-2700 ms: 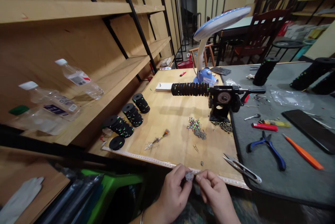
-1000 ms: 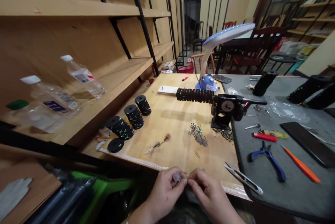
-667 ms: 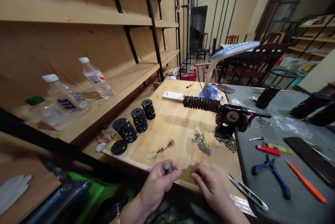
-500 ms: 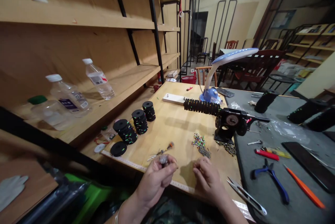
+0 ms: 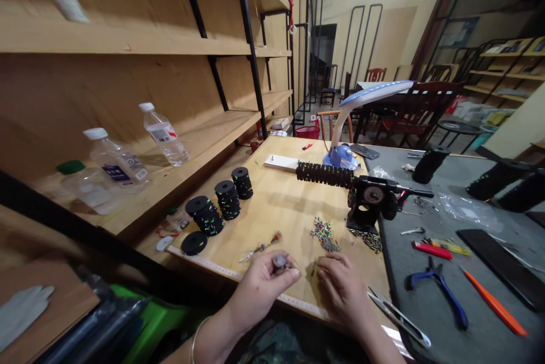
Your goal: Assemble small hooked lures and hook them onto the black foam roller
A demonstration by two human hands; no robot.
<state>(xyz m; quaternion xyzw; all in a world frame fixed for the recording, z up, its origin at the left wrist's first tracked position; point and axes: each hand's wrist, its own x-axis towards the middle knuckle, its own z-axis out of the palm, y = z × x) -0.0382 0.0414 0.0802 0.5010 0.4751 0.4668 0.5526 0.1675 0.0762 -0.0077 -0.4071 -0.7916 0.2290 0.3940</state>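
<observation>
My left hand [image 5: 266, 284] is closed around a small greyish lump [image 5: 280, 262], its thumb pressed along the side. I cannot make out what the lump is. Just to the right, my right hand [image 5: 344, 287] hangs low over the wooden table [image 5: 276, 210], fingers curled together and pointing left. Whatever lies between those fingertips is too small to name. Beyond the right hand are a pile of small coloured beads [image 5: 322, 229] and a heap of tiny grey pieces [image 5: 330, 245]. Several brass-coloured cylinders [image 5: 369, 241] lie under a black winding device [image 5: 371, 199].
Black foam spools [image 5: 205, 216] stand at the left. A blue desk lamp [image 5: 340, 157] rises at the back. On the grey mat [image 5: 409, 279] lie blue pliers [image 5: 443, 290], an orange tool [image 5: 494, 301] and a red knife [image 5: 432, 250]; metal snips [image 5: 400, 318] cross its edge. Bottles [image 5: 166, 137] stand on the shelf.
My left hand has shifted a little to the right with the grey lump, turning it more into view. My right hand's fingers have stretched slightly forward. The view has tilted slightly.
</observation>
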